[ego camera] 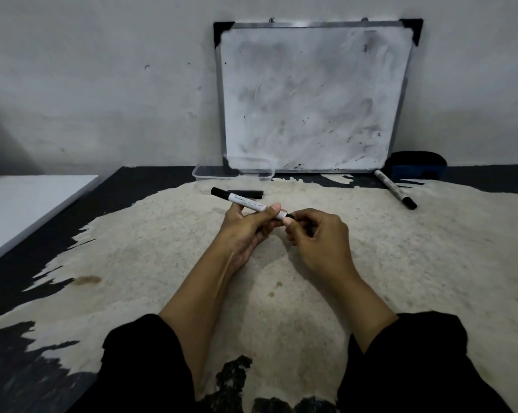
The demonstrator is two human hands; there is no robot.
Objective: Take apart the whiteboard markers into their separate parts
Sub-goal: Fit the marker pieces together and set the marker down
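While the left hand (245, 225) is gripping a marker (245, 203) over the middle of the table (132, 263), the right hand (317, 236) fingers are pinching its tip end. A black cap (245, 193) is lying just behind. Another marker (395, 189) is lying far right, near the whiteboard (311, 99).

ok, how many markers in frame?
2. One marker is held in the left hand, with the right hand at its tip end. The other marker lies by the whiteboard. None seem hidden.
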